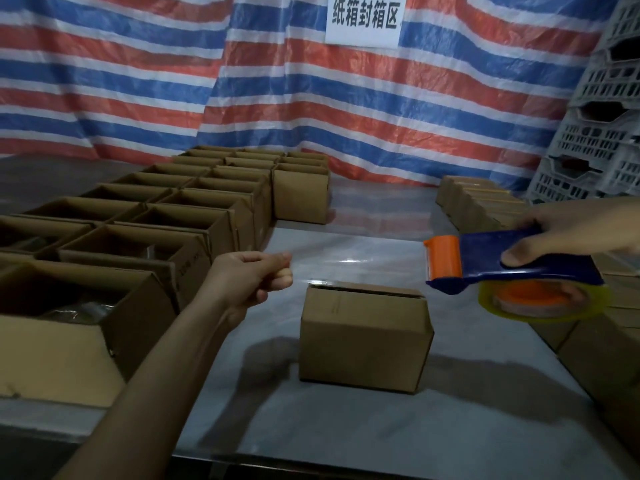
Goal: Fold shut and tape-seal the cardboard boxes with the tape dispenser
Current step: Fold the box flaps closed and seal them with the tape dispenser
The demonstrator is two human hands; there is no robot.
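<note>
Grey tabletop (pixel 346 431) is filling my feed up close, and the folded box (pixel 363 341) is standing on it, dead centre. Just above, the left hand (pixel 249 278) is pinching the free end of a clear tape strip (pixel 356 261), while the right hand (pixel 568 233) is gripping the tape dispenser (pixel 502 261). I'm worrying: that long span is hovering unsupported, so it could be twisting, sticking to itself or landing off the seam. Open boxes (pixel 138 244) are waiting left, striped tarp (pixel 346 116) hanging behind

A brown cardboard box (pixel 365 336) stands upright, flaps folded shut, below-left of the raised blue-and-orange tape dispenser (pixel 491 265).
</note>
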